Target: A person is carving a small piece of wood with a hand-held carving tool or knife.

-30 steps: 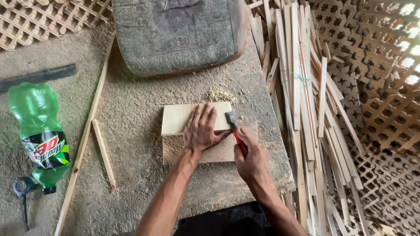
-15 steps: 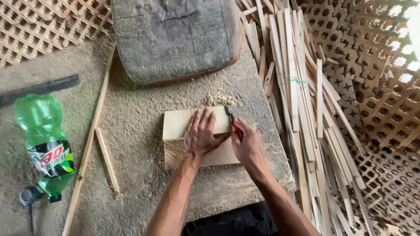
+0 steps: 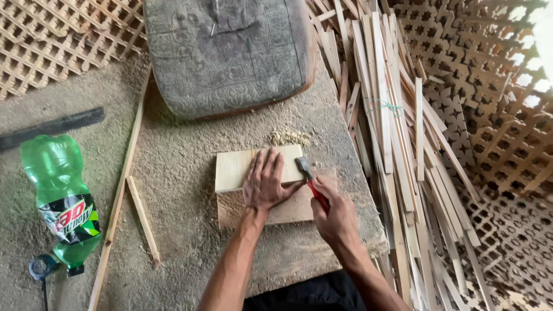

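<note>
A pale rectangular wood block (image 3: 235, 167) lies on a wider, dustier board (image 3: 288, 212) on the sawdust-covered bench. My left hand (image 3: 265, 181) presses flat on the block, fingers spread toward its far edge. My right hand (image 3: 335, 216) grips a red-handled chisel (image 3: 310, 179), whose metal blade touches the block's right end next to my left thumb. A small heap of wood shavings (image 3: 290, 137) sits just beyond the block.
A grey patterned cushion (image 3: 224, 52) lies at the bench's far end. Several thin wooden slats (image 3: 391, 126) are piled along the right. A green plastic bottle (image 3: 60, 198) lies at left. Two loose sticks (image 3: 141, 216) lie left of the block. Wooden lattice panels (image 3: 495, 103) surround the bench.
My right hand has shifted the chisel slightly along the block's right end. My left hand stays pressed on the block. The camera view has drifted a little.
</note>
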